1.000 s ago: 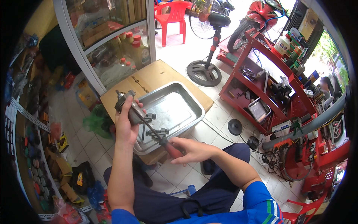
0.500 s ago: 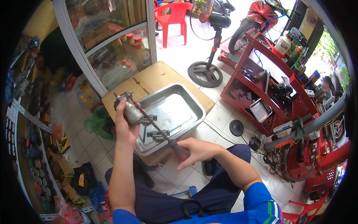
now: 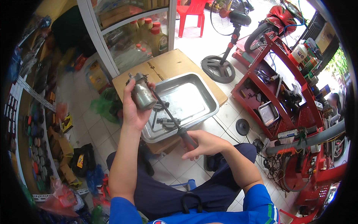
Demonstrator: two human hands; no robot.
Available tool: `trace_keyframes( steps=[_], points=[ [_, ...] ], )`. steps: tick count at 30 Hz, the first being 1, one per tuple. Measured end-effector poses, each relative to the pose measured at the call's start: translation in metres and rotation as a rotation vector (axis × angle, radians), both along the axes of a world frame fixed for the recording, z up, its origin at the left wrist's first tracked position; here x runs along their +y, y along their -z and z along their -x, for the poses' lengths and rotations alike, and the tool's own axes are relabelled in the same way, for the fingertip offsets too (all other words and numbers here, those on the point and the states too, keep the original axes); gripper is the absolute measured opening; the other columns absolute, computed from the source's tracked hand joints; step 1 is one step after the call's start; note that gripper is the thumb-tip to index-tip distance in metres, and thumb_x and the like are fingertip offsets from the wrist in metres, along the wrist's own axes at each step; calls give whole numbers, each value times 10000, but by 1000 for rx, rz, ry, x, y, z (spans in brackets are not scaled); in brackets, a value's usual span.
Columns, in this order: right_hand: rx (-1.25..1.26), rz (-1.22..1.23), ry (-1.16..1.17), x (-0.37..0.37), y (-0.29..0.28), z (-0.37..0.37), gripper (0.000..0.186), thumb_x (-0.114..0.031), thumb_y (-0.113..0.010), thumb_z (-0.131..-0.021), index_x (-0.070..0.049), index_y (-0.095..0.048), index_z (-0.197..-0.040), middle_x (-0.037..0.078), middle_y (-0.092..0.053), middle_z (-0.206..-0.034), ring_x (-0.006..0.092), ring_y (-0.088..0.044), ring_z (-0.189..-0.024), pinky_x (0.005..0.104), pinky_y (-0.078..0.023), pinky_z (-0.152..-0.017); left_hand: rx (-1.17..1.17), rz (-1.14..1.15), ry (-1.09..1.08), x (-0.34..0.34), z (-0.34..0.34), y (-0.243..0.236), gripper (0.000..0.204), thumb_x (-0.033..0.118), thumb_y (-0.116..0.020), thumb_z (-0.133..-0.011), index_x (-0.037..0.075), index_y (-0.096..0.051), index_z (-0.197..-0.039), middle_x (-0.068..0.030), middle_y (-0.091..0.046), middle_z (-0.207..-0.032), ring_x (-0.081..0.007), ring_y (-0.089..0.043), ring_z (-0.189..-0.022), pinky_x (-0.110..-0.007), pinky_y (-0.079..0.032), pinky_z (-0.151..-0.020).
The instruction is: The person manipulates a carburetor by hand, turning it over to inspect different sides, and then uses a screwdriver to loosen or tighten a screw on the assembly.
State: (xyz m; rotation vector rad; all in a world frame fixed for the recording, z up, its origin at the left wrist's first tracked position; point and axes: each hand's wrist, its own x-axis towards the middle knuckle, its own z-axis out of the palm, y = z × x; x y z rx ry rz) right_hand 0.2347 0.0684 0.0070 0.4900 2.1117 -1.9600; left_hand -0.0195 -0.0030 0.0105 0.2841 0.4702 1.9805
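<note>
My left hand [image 3: 135, 108] is wrapped round a worn metal cylinder [image 3: 144, 94] with a short shaft at its top end, which looks like a small starter motor. It is raised above the left part of a metal tray [image 3: 214, 109]. In my right hand [image 3: 209, 143] is a long screwdriver [image 3: 187, 139] with a black and red handle. Its shank slants up and left, and the tip lies close to the cylinder's side; whether it touches is hidden. Dark metal tool parts [image 3: 168, 121] with threaded rods lie in the tray beneath.
The tray rests on a cardboard box [image 3: 175, 58] beside a glass cabinet [image 3: 97, 33]. A standing fan [image 3: 220, 70], a red tool cart [image 3: 257, 74] and a motorcycle [image 3: 278, 22] stand to the right. Shelves of parts [image 3: 39, 149] line the left. Cables [image 3: 268, 162] lie on the floor.
The view has shifted, so the surroundings sit further right and higher. Both hands keep hold of the cylinder and screwdriver. The cylinder looks slightly turned, and my right fingers curl more round the handle.
</note>
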Motion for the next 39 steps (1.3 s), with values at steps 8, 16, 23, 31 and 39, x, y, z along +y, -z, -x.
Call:
trace_keyframes(
  steps=[8,16,23,31,39],
  points=[
    [-41,28,48,-1,-3,5,404,-244,-819,-835,-32,-502,-969,31,-617,-756,145,-702,-696,258,-565,-559,25,7,28,0,-4,-1,526,406,-695,-889,-19,-564,-1169,-144,-623,-1084,-244,-607,-1082,-341,-548,-874],
    [-45,30,34,-1,-5,4,401,-243,-817,-837,-33,-501,-968,41,-643,-773,144,-702,-692,251,-562,-557,77,17,30,1,-5,2,539,393,-686,-892,-39,-554,-1187,-188,-621,-1112,-253,-614,-1070,-359,-541,-920],
    [-39,29,34,-1,-5,4,406,-251,-811,-844,-28,-498,-973,57,-657,-779,154,-708,-688,254,-568,-553,132,38,25,3,-7,4,555,438,-655,-904,-28,-558,-1189,-197,-631,-1113,-262,-625,-1049,-360,-527,-943],
    [-38,29,34,0,-4,4,427,-273,-815,-842,-21,-499,-980,54,-647,-760,157,-706,-672,256,-571,-551,130,30,32,3,-10,1,528,432,-649,-908,-19,-576,-1173,-187,-637,-1108,-277,-624,-1062,-382,-493,-1013],
    [-37,20,40,-1,-3,4,441,-287,-820,-835,-15,-505,-983,50,-628,-739,152,-696,-653,258,-571,-551,93,21,33,2,-11,-1,499,401,-657,-908,-22,-580,-1162,-168,-638,-1093,-267,-622,-1074,-409,-489,-1031]
  ],
)
